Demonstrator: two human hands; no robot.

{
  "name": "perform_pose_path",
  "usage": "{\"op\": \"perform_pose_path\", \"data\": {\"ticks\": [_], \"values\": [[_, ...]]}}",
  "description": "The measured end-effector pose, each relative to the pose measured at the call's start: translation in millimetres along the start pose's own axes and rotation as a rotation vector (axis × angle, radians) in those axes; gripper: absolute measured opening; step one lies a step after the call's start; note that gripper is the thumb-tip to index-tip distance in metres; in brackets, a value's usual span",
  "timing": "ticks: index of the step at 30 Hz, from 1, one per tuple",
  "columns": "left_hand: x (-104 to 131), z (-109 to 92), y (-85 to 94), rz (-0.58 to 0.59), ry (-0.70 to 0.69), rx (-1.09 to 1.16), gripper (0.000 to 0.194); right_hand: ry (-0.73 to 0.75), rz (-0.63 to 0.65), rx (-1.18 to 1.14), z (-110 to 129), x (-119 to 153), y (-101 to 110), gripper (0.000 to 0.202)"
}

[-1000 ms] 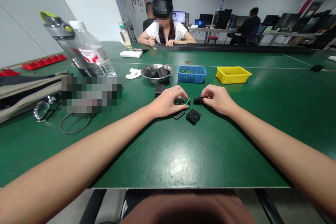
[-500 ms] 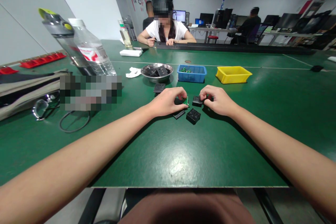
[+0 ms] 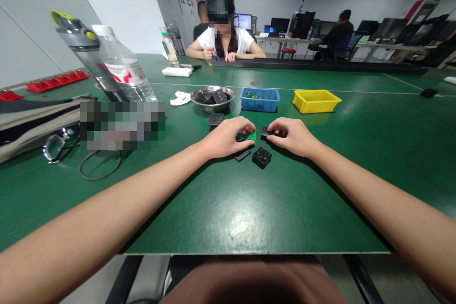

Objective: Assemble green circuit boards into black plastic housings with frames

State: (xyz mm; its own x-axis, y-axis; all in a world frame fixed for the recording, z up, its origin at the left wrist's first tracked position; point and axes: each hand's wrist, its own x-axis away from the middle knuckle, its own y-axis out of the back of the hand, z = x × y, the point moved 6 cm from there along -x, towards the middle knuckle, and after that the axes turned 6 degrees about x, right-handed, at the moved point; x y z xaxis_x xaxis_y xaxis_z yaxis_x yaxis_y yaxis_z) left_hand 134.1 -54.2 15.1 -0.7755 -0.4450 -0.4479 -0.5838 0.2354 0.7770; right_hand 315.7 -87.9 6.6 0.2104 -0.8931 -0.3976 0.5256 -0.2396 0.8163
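Note:
My left hand [image 3: 230, 137] pinches a small green circuit board [image 3: 251, 136] between thumb and fingertips, its face turned partly toward me. Across a narrow gap, my right hand [image 3: 294, 137] is closed on a black plastic housing [image 3: 264, 133], which its fingers partly cover. Just in front of the hands, a second black housing [image 3: 261, 157] lies on the green table [image 3: 242, 209]. A flat black piece [image 3: 242, 155] rests below my left fingers. Behind my left hand sits another black part [image 3: 215, 119].
Beyond my hands stand a metal bowl [image 3: 213, 99] of black parts, a blue bin [image 3: 260, 100] holding green boards, and a yellow bin [image 3: 317, 101]. Bottles [image 3: 124, 69] and glasses [image 3: 53, 148] are at the left. A person [image 3: 224, 33] sits opposite, behind a long black bar [image 3: 313, 65].
The circuit board has turned in my left hand, so more of its green face shows. My right fingers have shifted left over the black housing.

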Motion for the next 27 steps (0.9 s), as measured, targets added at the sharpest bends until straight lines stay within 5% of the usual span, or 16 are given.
{"op": "perform_pose_path", "data": {"ticks": [6,18,24,27], "values": [[0.6,-1.2,0.2,-0.004,-0.027,-0.004,0.021,-0.116,-0.066,0.086,-13.2,-1.7,5.7,0.016],[1.2,-0.7,1.1,-0.031,-0.050,-0.034,0.022,-0.093,-0.005,0.058,-7.9,-0.7,2.6,0.027],[1.0,-0.8,3.3,-0.062,-0.031,-0.047,0.022,0.026,-0.114,0.065,4.9,1.7,12.3,0.019],[1.0,1.9,4.9,-0.099,-0.005,-0.067,0.024,0.170,-0.039,0.007,22.4,6.0,10.5,0.018]]}}
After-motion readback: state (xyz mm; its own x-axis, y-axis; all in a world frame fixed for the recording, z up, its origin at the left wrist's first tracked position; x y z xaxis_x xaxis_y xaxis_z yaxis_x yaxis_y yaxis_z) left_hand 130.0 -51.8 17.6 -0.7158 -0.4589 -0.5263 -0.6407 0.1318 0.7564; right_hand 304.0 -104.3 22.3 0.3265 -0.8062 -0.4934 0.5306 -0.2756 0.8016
